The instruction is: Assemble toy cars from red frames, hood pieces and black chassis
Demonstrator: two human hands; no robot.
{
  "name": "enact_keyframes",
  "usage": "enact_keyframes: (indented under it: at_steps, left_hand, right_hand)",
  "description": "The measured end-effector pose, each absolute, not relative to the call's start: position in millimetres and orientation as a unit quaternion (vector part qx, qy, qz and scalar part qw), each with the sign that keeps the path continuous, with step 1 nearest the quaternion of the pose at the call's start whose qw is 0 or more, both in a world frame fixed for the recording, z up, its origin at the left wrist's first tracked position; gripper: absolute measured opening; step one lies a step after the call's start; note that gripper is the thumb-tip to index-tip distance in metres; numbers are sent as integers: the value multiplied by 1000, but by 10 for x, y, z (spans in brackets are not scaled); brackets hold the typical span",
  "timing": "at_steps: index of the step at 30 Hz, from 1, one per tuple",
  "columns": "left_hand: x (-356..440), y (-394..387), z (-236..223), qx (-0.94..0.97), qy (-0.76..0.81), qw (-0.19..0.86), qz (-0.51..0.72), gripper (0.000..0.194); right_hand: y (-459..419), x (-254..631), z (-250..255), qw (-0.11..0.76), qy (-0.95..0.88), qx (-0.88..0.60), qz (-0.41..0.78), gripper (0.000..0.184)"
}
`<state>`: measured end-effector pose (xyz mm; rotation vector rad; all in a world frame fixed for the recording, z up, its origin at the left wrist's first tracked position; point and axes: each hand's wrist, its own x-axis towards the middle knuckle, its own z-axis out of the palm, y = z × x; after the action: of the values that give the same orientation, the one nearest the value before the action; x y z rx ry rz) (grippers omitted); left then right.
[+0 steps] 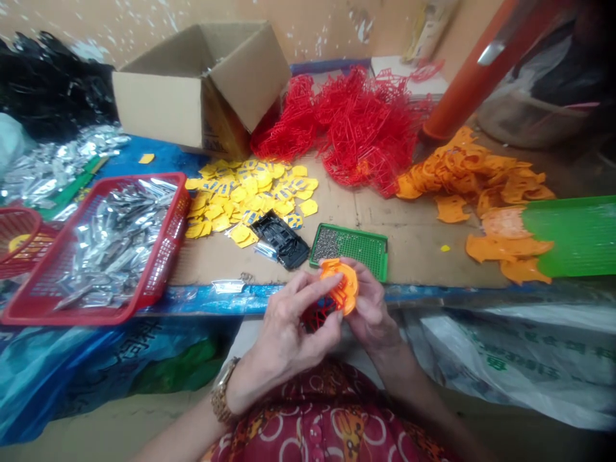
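My left hand [289,333], with a gold wristwatch [222,391] on its wrist, pinches an orange moulded plastic piece [347,287] from the near side. My right hand [369,314] grips the same piece from the other side. A dark red plastic lattice [318,314] hangs below the orange piece, partly hidden by my fingers. Both hands are above the front edge of the table, closest to a green perforated tray [351,249] holding small grey parts.
A black plastic part [281,239] and a pile of yellow plastic pieces [245,199] lie on the cardboard-covered table. Red plastic lattices [356,128], orange pieces [474,173], a cardboard box [197,90], and a red basket [115,250] of silver packets surround them.
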<state>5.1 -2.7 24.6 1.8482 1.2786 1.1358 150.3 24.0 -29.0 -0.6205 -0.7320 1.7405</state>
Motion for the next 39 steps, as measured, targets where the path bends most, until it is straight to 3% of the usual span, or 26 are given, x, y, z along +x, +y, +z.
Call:
enact_keyframes:
  at_steps: [21,39]
  left_hand:
    - [63,-12,234,727,451,285,433,46]
    - [105,0,78,759,445,201,431,50]
  right_hand:
    - [203,1435,-318,585,-324,-286,686,47]
    - [62,1208,-155,586,-293,-299,694,44]
